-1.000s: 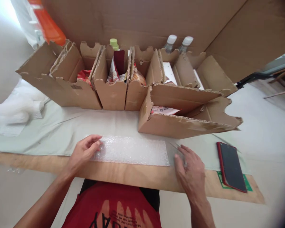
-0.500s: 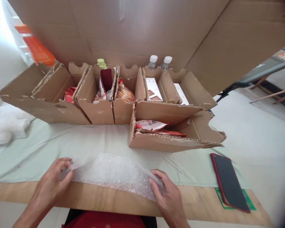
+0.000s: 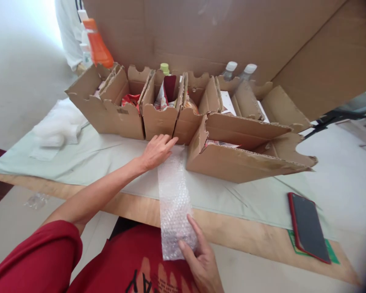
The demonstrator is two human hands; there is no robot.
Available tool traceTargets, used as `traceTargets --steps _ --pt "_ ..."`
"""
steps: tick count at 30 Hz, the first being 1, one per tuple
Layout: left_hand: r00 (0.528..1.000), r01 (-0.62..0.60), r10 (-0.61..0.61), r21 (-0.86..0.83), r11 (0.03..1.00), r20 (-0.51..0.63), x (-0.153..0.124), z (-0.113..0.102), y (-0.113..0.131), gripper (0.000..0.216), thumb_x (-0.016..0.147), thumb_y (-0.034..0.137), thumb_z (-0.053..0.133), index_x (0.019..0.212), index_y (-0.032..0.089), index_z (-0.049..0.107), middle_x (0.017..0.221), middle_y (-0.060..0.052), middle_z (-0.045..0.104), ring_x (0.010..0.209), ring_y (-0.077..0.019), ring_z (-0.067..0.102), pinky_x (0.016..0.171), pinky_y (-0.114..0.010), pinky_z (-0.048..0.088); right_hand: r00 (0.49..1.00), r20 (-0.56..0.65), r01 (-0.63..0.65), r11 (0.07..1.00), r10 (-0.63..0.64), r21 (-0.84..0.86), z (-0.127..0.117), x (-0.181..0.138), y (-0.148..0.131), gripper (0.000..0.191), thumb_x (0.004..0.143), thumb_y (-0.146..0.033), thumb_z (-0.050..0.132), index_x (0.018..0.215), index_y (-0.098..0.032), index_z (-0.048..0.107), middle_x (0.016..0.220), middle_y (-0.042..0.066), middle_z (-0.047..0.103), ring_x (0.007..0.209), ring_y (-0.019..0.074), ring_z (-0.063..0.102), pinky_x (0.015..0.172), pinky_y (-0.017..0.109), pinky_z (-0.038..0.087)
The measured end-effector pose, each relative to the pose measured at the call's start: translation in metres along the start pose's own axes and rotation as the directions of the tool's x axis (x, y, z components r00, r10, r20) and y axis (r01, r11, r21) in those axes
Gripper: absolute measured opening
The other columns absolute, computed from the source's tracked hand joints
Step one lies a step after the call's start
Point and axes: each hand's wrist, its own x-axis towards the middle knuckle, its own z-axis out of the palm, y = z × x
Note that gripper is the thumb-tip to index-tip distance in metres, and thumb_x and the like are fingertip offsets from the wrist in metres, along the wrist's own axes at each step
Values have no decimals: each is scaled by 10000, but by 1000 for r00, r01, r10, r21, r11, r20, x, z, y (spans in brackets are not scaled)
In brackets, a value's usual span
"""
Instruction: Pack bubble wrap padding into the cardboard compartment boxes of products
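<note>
A clear strip of bubble wrap runs lengthwise away from me, from in front of my red shirt over the table's wooden edge to the foot of the cardboard boxes. At its far end is my left hand, with fingers bent and closed on the end of the strip; their tips are partly hidden. My right hand pinches the strip's near end between thumb and fingers, off the table's front edge.
Cardboard boxes with packaged snacks line the back, and one box stands crosswise in front. A phone lies at right on a green card. White foam wrap is piled at left. Bottles stand behind the boxes.
The bubble wrap has turned from lying crosswise to pointing away from me. My left hand has moved forward to the boxes, and my right hand has come back toward my body. The view has shifted left.
</note>
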Motion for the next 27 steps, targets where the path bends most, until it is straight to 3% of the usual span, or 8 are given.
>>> traceTargets --steps 5,10,13,17,19,22,24,27 --pt "986 -153 135 -209 966 -100 -75 -24 11 502 862 25 493 1335 159 589 1352 -151 636 1290 -290 555 1093 -531 444 955 290 -124 969 58 215 13 0 -14 402 847 -536 736 1113 -238 777 971 70 764 865 236 698 820 344 565" --pt "964 18 132 -551 835 232 -179 -55 30 777 800 -15 444 1509 303 445 1542 -69 518 1494 -257 385 1173 -521 425 945 326 -207 806 18 555 20 14 -36 412 803 -536 774 1096 -246 759 938 56 746 808 194 672 785 310 545" --pt "958 211 -30 -630 747 284 -189 -55 46 688 887 134 543 1544 284 400 1512 -92 547 1425 -262 479 1140 -469 462 944 330 -194 779 -18 597 23 31 -48 430 855 -536 714 1141 -216 732 858 63 742 700 173 653 721 305 544" --pt "869 488 -411 -606 628 275 -155 -30 55 362 948 268 535 1278 175 652 979 -55 740 868 -185 684 797 -315 563 961 253 -65 807 -107 587 21 52 -54 595 925 -538 615 1444 -266 510 1173 128 737 914 240 723 679 335 574" --pt "821 558 -507 -551 620 262 -139 -14 52 354 918 249 553 1239 148 664 845 -26 721 731 -166 652 696 -289 526 980 130 62 850 -152 524 16 58 -50 636 956 -487 595 1527 -302 386 1245 127 712 946 239 733 670 336 584" --pt "802 589 -549 -462 663 235 -127 3 44 465 871 195 576 1333 149 602 836 -13 727 733 -170 664 711 -291 511 961 -45 275 931 -272 240 10 62 -38 453 991 -351 587 1433 -286 509 1176 102 736 923 209 737 715 330 594" --pt "800 596 -557 -402 695 224 -127 9 42 508 862 181 582 1370 170 571 842 -6 733 749 -176 679 725 -295 512 895 -87 433 899 -437 -62 8 63 -30 329 985 -253 596 1313 -267 617 1168 94 737 983 212 724 787 348 596" --pt "814 578 -555 -342 741 173 -130 15 43 514 875 183 570 1389 188 548 853 -1 737 742 -176 685 722 -295 518 710 21 645 637 -704 -422 11 68 -23 383 951 -131 597 1313 -252 620 1221 103 715 1126 243 672 930 427 563"
